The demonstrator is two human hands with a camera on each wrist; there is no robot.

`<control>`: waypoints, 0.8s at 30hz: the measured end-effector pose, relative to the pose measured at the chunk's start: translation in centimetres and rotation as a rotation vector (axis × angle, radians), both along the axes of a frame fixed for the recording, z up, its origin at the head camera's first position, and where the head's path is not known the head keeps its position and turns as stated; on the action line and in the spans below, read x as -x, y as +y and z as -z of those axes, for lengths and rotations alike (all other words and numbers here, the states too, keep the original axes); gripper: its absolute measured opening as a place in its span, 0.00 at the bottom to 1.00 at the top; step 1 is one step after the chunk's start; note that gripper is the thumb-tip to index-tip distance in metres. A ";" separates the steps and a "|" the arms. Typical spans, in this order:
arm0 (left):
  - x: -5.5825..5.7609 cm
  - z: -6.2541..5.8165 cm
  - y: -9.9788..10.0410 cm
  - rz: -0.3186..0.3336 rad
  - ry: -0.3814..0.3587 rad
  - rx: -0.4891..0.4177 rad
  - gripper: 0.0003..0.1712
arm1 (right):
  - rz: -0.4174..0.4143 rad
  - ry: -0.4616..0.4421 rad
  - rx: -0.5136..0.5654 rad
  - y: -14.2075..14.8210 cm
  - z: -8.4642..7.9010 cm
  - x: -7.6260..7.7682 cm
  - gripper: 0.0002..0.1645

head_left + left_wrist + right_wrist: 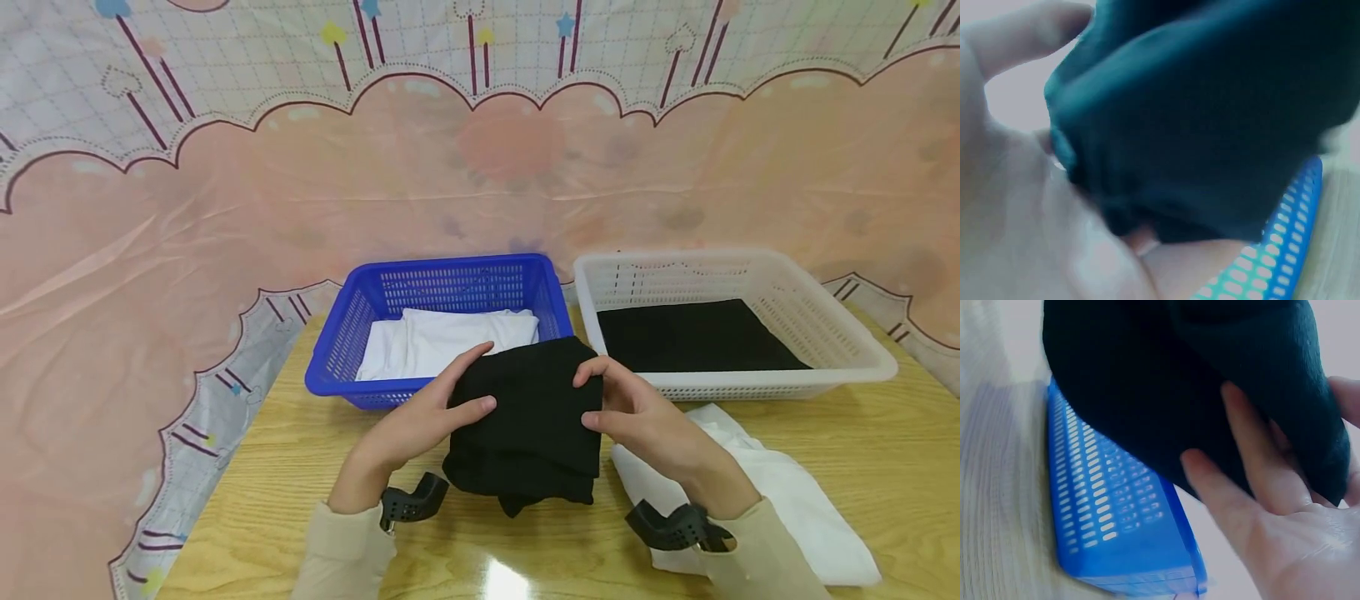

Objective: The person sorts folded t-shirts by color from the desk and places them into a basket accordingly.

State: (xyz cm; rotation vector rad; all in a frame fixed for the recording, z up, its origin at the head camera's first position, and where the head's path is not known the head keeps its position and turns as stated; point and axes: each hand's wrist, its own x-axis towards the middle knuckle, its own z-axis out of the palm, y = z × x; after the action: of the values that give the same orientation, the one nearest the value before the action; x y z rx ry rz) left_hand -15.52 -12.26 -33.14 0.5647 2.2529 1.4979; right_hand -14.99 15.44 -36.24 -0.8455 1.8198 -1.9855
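Both hands hold a folded black cloth (528,417) above the wooden table, in front of the two baskets. My left hand (431,417) grips its left edge, thumb on top. On the right edge, my right hand (637,412) has its thumb and index finger over the cloth. In the right wrist view more fingers (1260,453) support the cloth (1147,381) from below, between its layers. The left wrist view shows the cloth (1197,125) filling the space before the palm. A small corner of fabric hangs down at the near side.
A blue basket (330,367) at the back left holds folded white cloth (450,333). Beside it, a white basket (840,333) holds a flat black cloth (690,337). White cloth (795,508) lies on the table (247,517) under the right forearm. A patterned curtain (375,192) hangs behind.
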 end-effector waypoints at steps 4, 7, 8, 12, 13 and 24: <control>-0.2 -0.5 0.0 0.019 -0.038 -0.130 0.37 | -0.014 -0.024 0.109 0.1 -0.2 0.0 0.18; -0.1 -0.5 0.1 0.056 -0.090 -0.270 0.36 | -0.015 -0.053 0.159 0.1 -0.3 -0.1 0.18; 0.0 -0.4 0.1 0.065 -0.103 -0.310 0.35 | -0.009 -0.057 0.168 0.1 -0.4 -0.1 0.17; 0.1 -0.5 0.2 0.073 -0.095 -0.407 0.34 | 0.002 -0.074 0.201 0.0 -0.6 0.0 0.17; 0.2 -0.6 0.3 0.065 -0.073 -0.411 0.34 | 0.002 -0.078 0.212 0.0 -0.6 0.0 0.17; 0.8 -2.1 1.0 -0.082 0.052 -0.391 0.30 | 0.058 -0.067 0.214 0.1 -0.8 0.6 0.27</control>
State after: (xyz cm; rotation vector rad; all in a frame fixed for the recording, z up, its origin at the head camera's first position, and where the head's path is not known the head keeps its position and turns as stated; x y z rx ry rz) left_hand -16.27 -11.22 -31.01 0.6319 2.0485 2.0060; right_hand -15.59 15.56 -35.46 -0.7829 1.6340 -2.2474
